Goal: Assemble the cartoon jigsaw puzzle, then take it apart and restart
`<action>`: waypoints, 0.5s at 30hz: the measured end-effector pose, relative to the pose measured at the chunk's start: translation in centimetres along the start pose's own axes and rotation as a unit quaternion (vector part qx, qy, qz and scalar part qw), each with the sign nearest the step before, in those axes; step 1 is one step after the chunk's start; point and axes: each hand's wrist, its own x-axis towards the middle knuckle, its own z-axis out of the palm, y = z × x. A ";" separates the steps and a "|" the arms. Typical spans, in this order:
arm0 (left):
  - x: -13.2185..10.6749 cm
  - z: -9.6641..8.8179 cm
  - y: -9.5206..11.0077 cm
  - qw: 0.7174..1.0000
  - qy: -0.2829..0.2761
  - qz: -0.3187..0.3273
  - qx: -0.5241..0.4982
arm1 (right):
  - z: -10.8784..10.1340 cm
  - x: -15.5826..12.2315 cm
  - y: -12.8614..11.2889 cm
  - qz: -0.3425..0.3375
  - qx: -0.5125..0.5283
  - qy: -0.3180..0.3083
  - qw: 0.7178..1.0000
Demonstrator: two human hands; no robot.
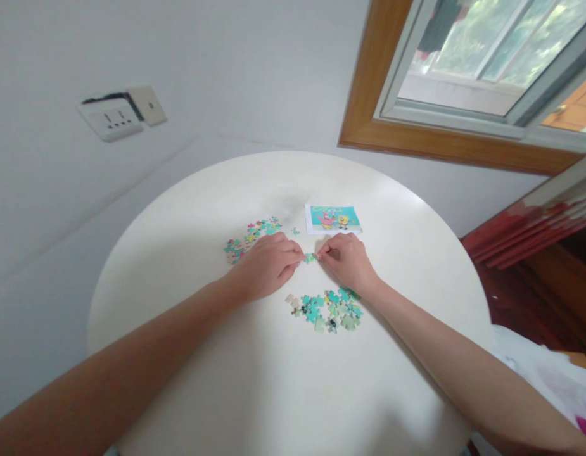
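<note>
My left hand point(268, 263) and my right hand point(347, 258) meet at the middle of a round white table point(188, 240). Both are closed in a pinch on small teal puzzle pieces point(310, 258) held between the fingertips, just above the tabletop. A loose heap of teal and yellow puzzle pieces point(328, 309) lies just in front of my hands. A second scatter of pieces point(252, 237) lies behind my left hand. A small cartoon picture card point(333, 218) lies flat beyond my right hand.
The table stands against a white wall with a power socket point(113, 119) at upper left. A wood-framed window point(464, 76) is at upper right. Red and brown furniture point(530, 234) stands to the right of the table.
</note>
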 end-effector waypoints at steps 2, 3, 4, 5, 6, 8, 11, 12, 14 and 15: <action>0.0 0.1 -0.1 1.000 0.003 0.000 -0.002 | 0.0 0.0 0.1 -0.007 0.000 -0.001 1.000; -0.1 0.2 -0.1 1.000 0.004 0.001 -0.003 | 0.0 0.0 0.1 -0.012 0.002 -0.002 1.000; -0.1 0.2 -0.2 1.000 0.005 0.001 -0.004 | -0.1 -0.1 0.2 -0.020 0.004 -0.003 1.000; -0.1 0.2 -0.2 1.000 0.005 0.001 -0.005 | -0.2 -0.1 0.3 -0.032 0.007 -0.004 0.999; -0.1 0.2 -0.2 1.000 0.005 0.002 -0.006 | -0.3 -0.2 0.4 -0.047 0.006 -0.006 0.999; -0.1 0.2 -0.2 1.000 0.005 0.002 -0.008 | -0.5 -0.4 0.6 -0.084 -0.008 -0.015 0.996; -0.1 0.0 -0.2 1.000 0.003 0.000 -0.010 | -0.9 -0.7 0.7 -0.122 -0.040 -0.026 0.991; -0.1 0.0 -0.2 1.000 0.003 0.000 -0.010 | -1.1 -0.8 0.7 -0.126 -0.042 -0.022 0.991; -0.1 0.0 -0.3 1.000 0.005 0.002 -0.011 | -1.5 -0.9 0.8 -0.128 -0.028 -0.002 0.991; -0.1 0.1 -0.3 1.000 0.005 0.003 -0.013 | -1.7 -1.0 0.9 -0.126 -0.016 0.012 0.992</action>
